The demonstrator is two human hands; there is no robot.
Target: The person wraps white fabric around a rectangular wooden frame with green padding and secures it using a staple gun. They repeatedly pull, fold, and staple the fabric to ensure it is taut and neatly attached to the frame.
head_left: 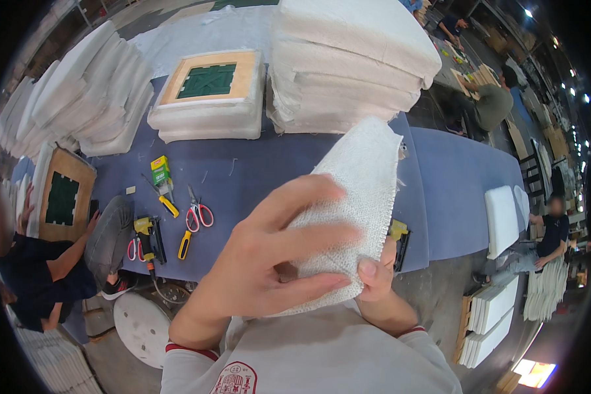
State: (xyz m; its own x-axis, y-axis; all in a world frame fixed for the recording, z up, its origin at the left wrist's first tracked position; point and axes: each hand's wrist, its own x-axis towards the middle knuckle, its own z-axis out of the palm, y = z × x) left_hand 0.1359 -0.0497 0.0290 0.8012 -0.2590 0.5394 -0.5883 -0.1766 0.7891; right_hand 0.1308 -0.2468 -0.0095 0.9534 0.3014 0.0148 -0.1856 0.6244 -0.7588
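In front of my chest is a white cushion [364, 171] in coarse woven cloth, tilted up with its narrow end away from me. The thumb of my right hand [377, 277] presses on its lower right edge, with the other fingers mostly hidden behind. My left hand [259, 253] lies over the cushion's left side, fingers spread and slightly blurred. Left of my hands on the table lie red-handled scissors [199, 214], a yellow-handled tool [184, 244], a yellow screwdriver [168, 205], a green-and-yellow box [159, 170] and a staple gun [149, 240].
Stacks of white cushions [348, 72] stand along the far side of the blue table [276, 157]. One wood-backed cushion [207, 118] lies face down. A person [52, 262] sits close at left with another cushion [62, 190]. Another staple gun [400, 243] lies beyond my right hand.
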